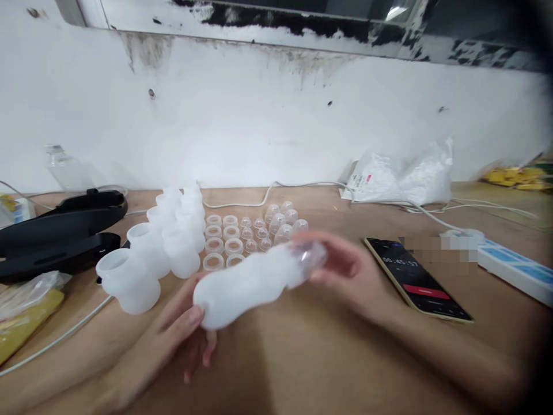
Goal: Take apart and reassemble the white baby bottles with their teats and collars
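A frosted white baby bottle (pixel 242 288) lies tilted across the middle, its base at the left and its top at the right. My left hand (pixel 185 317) is closed round the base. At the other end my right hand (pixel 341 271) grips the clear dome cap (pixel 311 257) on the bottle's top. Just behind are rows of white collar rings (pixel 213 246), clear nipples (pixel 261 233) and several more clear caps (pixel 284 232). Open-necked white bottles (pixel 129 282) stand in two rows at the left.
A phone (pixel 421 279) showing a timer lies at the right, near a power strip (pixel 514 265). White plastic bags (pixel 401 178) rest by the wall. Black curved objects (pixel 60 222) and a yellow packet (pixel 30 317) are at the left. A white cable (pixel 242 204) runs along the back.
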`<state>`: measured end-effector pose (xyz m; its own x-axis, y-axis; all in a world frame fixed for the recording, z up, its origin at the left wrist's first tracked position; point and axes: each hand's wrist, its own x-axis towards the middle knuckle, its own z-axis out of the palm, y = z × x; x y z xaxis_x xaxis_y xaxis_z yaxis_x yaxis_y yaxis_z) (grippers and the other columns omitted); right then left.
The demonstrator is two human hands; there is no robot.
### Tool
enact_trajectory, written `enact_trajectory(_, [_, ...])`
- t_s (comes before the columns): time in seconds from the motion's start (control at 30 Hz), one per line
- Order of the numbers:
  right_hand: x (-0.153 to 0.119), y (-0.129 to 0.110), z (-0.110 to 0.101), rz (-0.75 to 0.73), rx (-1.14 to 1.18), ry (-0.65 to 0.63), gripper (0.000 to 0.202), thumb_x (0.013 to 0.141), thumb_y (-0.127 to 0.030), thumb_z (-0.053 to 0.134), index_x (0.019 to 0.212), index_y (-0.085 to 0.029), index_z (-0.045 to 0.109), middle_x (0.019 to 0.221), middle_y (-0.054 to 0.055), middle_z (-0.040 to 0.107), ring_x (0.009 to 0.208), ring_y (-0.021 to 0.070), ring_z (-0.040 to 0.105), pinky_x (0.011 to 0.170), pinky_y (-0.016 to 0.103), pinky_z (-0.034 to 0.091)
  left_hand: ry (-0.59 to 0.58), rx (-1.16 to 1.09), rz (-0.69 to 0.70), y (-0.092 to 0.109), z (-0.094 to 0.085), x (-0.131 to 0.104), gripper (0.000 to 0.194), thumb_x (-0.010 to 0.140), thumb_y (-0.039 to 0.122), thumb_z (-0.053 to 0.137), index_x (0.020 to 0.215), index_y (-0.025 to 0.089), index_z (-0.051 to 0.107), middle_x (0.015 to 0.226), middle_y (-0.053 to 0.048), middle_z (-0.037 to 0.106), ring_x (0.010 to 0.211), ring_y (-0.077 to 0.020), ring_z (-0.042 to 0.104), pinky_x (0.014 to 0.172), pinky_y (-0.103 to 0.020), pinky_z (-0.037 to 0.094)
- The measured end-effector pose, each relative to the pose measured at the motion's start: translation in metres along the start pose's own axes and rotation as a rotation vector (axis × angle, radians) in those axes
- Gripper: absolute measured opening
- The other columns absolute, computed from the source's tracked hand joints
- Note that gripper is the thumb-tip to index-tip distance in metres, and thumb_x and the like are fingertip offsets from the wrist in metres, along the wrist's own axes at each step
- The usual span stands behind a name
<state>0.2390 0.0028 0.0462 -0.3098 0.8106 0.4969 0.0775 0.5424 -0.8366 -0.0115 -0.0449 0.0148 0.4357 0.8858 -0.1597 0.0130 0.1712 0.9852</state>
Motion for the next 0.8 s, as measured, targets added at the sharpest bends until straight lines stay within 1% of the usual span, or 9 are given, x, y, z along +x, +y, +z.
enact_trajectory(0.07, [0.02,-0.011,-0.028,-0.136,-0.123,0.226,0.026,0.073,-0.026,0.061,0.098,-0.03,0.06,0.096,-0.001,0.06,0.084,0.0134,0.058,0.071,0.026,0.053,-0.05,0.021,0.056,-0.005,-0.001,0.001,0.055,0.074,0.056,0.047,0.117,0.026,0.031,0.086,-0.005,0.054,0.052,-0.0097,0.051,0.036,-0.016,0.038])
enact_trajectory(0.13, [0.043,-0.012,-0.061,-0.208,-0.219,0.394,0.028,0.077,-0.029,0.055,0.104,-0.027,0.055,0.098,0.002,0.056,0.086,0.0157,0.056,0.069,0.03,0.053,-0.104,0.108,0.013,-0.008,-0.002,0.003,0.043,0.076,0.05,0.049,0.109,0.025,0.037,0.087,-0.003,0.052,0.053,-0.0074,0.049,0.036,-0.013,0.036])
enact_trajectory(0.2, [0.065,-0.003,-0.094,-0.156,-0.457,0.525,0.035,0.079,-0.029,0.049,0.113,-0.022,0.047,0.107,0.007,0.052,0.09,0.0174,0.055,0.064,0.028,0.053,-0.146,0.191,-0.061,-0.009,-0.001,0.004,0.03,0.081,0.045,0.047,0.099,0.021,0.044,0.078,0.0,0.051,0.052,-0.0053,0.045,0.037,-0.011,0.033])
enact_trajectory(0.23, [0.076,0.006,-0.108,-0.064,-0.612,0.571,0.04,0.081,-0.03,0.045,0.119,-0.02,0.04,0.111,0.01,0.049,0.09,0.017,0.055,0.062,0.026,0.052,-0.162,0.212,-0.083,-0.009,-0.001,0.005,0.027,0.082,0.044,0.045,0.096,0.021,0.045,0.076,0.0,0.05,0.052,-0.0049,0.044,0.037,-0.011,0.032])
enact_trajectory(0.27, [0.084,0.016,-0.12,-0.001,-0.668,0.587,0.045,0.08,-0.029,0.044,0.122,-0.014,0.036,0.11,0.015,0.049,0.086,0.018,0.057,0.06,0.027,0.051,-0.171,0.222,-0.091,-0.01,-0.001,0.006,0.026,0.083,0.043,0.044,0.094,0.02,0.045,0.076,0.001,0.05,0.052,-0.0047,0.044,0.037,-0.01,0.032])
enact_trajectory(0.33, [0.097,0.041,-0.138,0.117,-0.776,0.557,0.049,0.075,-0.027,0.05,0.12,-0.009,0.041,0.101,0.017,0.055,0.075,0.0193,0.059,0.059,0.031,0.05,-0.171,0.232,-0.086,-0.011,-0.001,0.007,0.028,0.082,0.046,0.043,0.095,0.021,0.045,0.076,0.001,0.05,0.051,-0.0045,0.043,0.037,-0.01,0.031])
enact_trajectory(0.43, [0.107,0.074,-0.149,0.235,-0.909,0.486,0.046,0.068,-0.024,0.057,0.11,-0.006,0.05,0.089,0.014,0.06,0.068,0.0212,0.06,0.067,0.039,0.049,-0.165,0.261,-0.081,-0.013,-0.001,0.008,0.032,0.08,0.05,0.043,0.095,0.021,0.045,0.075,0.001,0.05,0.051,-0.0044,0.043,0.036,-0.009,0.029])
enact_trajectory(0.53, [0.112,0.093,-0.149,0.259,-0.968,0.453,0.046,0.071,-0.029,0.054,0.111,-0.006,0.05,0.091,0.014,0.061,0.068,0.0209,0.06,0.07,0.039,0.048,-0.145,0.267,-0.084,-0.015,0.0,0.008,0.031,0.08,0.049,0.043,0.096,0.022,0.046,0.075,0.001,0.051,0.05,-0.0045,0.043,0.034,-0.009,0.028])
enact_trajectory(0.8, [0.123,0.105,-0.143,0.18,-1.091,0.344,0.053,0.072,-0.031,0.052,0.117,-0.006,0.045,0.102,0.018,0.057,0.086,0.0256,0.057,0.08,0.04,0.043,-0.166,0.264,-0.097,-0.014,-0.001,0.008,0.028,0.082,0.047,0.042,0.097,0.023,0.045,0.076,0.002,0.05,0.051,-0.0043,0.043,0.035,-0.008,0.029])
